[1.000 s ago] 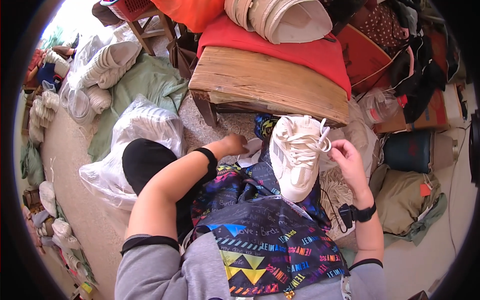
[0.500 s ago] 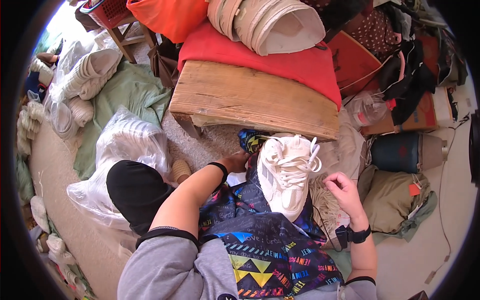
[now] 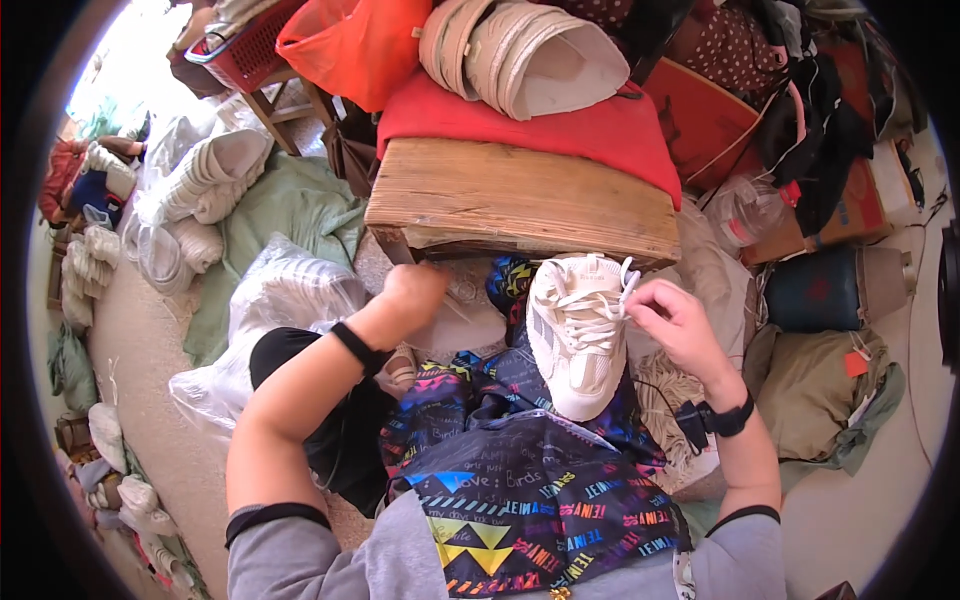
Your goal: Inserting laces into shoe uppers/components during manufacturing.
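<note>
A white sneaker (image 3: 583,380) with grey side panels lies on my lap over the dark patterned apron (image 3: 540,500), its toe toward me. White shoelaces (image 3: 590,318) cross its front, and a loop stands out at its upper right. At that loop, my right hand (image 3: 672,322) pinches the lace between thumb and forefinger. My left hand (image 3: 412,300) is closed and held apart from the sneaker, to its left by the bench's front edge. Whatever its fingers may hold is hidden.
Ahead stands a wooden bench (image 3: 520,200) with a red cloth (image 3: 520,115) and stacked pale shoe pieces (image 3: 550,65). Left are bagged white shoe parts (image 3: 295,285) and a green cloth (image 3: 290,210). A bundle of cords (image 3: 665,410) and an olive cloth bundle (image 3: 815,390) lie right.
My left hand has moved left and up, away from the sneaker's side. My right hand has come in to the lace loop. The view has shifted slightly.
</note>
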Demonstrator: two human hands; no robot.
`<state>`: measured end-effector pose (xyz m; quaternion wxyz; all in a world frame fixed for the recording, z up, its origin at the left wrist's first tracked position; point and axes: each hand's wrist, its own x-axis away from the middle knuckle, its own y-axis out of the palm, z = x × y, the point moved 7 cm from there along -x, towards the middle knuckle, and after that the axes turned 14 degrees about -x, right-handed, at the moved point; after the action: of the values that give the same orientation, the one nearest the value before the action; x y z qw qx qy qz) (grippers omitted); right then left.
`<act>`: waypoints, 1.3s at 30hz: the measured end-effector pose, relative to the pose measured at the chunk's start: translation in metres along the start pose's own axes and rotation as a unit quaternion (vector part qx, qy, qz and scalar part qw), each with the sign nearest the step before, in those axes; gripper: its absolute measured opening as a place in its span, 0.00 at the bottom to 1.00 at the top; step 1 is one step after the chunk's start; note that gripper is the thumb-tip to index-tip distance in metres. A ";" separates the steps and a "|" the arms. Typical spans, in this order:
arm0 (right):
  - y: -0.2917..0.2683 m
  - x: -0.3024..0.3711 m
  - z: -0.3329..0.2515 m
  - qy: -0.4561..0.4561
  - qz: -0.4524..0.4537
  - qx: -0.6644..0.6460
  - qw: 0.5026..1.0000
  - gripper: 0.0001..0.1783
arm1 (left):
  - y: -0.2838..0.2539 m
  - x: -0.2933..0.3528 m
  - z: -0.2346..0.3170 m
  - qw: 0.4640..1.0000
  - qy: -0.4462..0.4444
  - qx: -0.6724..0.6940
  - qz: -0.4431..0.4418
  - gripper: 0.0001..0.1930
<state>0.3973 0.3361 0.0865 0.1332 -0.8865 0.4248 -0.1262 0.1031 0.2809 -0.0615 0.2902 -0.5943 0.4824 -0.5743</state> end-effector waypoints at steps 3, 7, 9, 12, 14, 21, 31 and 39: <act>0.030 -0.019 -0.036 -0.090 -0.015 0.013 0.996 0.05 | -0.049 0.061 -0.033 0.992 -0.046 0.051 0.109 0.12; 0.073 -0.033 -0.049 -0.125 -0.089 -0.033 0.988 0.14 | -0.089 0.126 -0.050 0.971 -0.098 0.108 0.187 0.09; 0.102 -0.021 -0.073 -0.286 -0.165 0.094 0.939 0.34 | -0.116 0.157 -0.056 0.923 -0.123 0.182 0.316 0.09; 0.127 -0.011 -0.077 -0.273 -0.210 0.040 0.938 0.53 | -0.151 0.180 -0.048 0.861 -0.114 0.196 0.455 0.11; 0.132 -0.006 -0.078 -0.230 -0.184 0.012 0.956 0.58 | -0.169 0.182 -0.035 0.849 -0.099 0.195 0.481 0.13; 0.082 0.006 -0.075 -0.288 0.010 -0.040 0.957 0.46 | -0.199 0.169 0.009 0.733 0.009 0.263 0.627 0.13; 0.005 0.054 -0.019 -0.292 0.202 0.158 0.921 0.46 | -0.156 0.071 0.074 0.803 0.090 0.343 0.479 0.15; 0.012 0.081 0.001 -0.235 0.138 0.118 0.955 0.47 | -0.147 0.074 0.086 0.833 0.081 0.259 0.483 0.13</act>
<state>0.4378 0.2655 0.0904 0.3494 -0.8016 0.4819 0.0559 0.2122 0.2498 0.0850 0.6334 -0.1403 0.5637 -0.5112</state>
